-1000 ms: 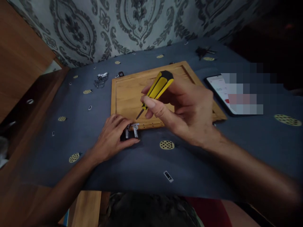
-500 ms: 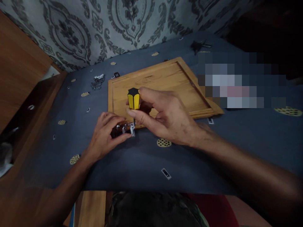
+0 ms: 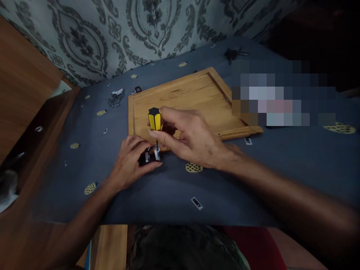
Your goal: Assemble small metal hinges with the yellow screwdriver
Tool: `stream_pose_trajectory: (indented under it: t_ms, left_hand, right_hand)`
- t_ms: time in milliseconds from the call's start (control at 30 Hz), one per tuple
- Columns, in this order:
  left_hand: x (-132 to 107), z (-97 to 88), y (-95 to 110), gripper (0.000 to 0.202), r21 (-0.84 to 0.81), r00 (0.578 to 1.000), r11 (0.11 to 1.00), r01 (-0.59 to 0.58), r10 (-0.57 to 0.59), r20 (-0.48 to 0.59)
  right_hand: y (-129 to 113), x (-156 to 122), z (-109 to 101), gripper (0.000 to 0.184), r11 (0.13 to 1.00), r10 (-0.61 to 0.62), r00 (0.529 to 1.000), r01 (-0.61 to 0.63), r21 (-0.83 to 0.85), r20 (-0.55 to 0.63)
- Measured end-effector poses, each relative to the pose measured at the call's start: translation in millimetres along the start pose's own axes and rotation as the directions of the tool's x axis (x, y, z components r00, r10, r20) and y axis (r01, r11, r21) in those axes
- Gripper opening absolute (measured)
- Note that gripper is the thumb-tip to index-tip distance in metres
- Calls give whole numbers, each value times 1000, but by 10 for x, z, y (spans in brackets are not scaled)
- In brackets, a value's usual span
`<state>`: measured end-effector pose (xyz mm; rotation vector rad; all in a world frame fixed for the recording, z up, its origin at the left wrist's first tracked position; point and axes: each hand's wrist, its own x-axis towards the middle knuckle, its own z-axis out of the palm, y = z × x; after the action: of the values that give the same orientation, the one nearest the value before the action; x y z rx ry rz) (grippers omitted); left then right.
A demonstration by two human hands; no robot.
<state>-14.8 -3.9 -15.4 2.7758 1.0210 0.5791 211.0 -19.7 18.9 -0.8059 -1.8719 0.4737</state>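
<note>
A yellow and black screwdriver (image 3: pixel 154 120) stands nearly upright in my right hand (image 3: pixel 191 137), its handle pinched between thumb and fingers. The shaft points down at a metal hinge (image 3: pixel 153 153) on the near left edge of a framed wooden panel (image 3: pixel 174 101). Around the hinge curls my left hand (image 3: pixel 129 159), with the thumb in front and the fingers over the panel's corner. Whether the screwdriver's tip sits in a screw is too small to tell. My right hand hides part of the panel's near edge.
Loose metal hardware (image 3: pixel 116 97) lies left of the panel, on the blue patterned cloth (image 3: pixel 168 195). A small black piece (image 3: pixel 137 89) is near the panel's far left corner. Dark pliers-like tools (image 3: pixel 234 54) lie at the back right. A blurred-out patch (image 3: pixel 281 93) covers the right.
My left thumb has slid slightly right along the hinge. The screwdriver stays over the hinge in my right hand, and the whole view has shifted a little.
</note>
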Motion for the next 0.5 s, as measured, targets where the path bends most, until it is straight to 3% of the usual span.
stream_pose_trajectory:
  t_ms: [267, 367, 500]
  left_hand:
    - [-4, -13, 5, 42, -54, 999, 999, 5, -8, -44]
    - [-3, -64, -8, 29, -97, 983, 995, 0, -17, -183]
    - [-2, -167, -97, 21, -97, 922, 993, 70, -102, -374]
  right_hand:
    - [1, -5, -26, 17, 994, 104, 986, -98, 58, -127]
    - [21, 23, -43, 24, 990, 131, 969, -115, 87, -207]
    - [38, 54, -33, 36, 980, 180, 953, -153, 123, -245]
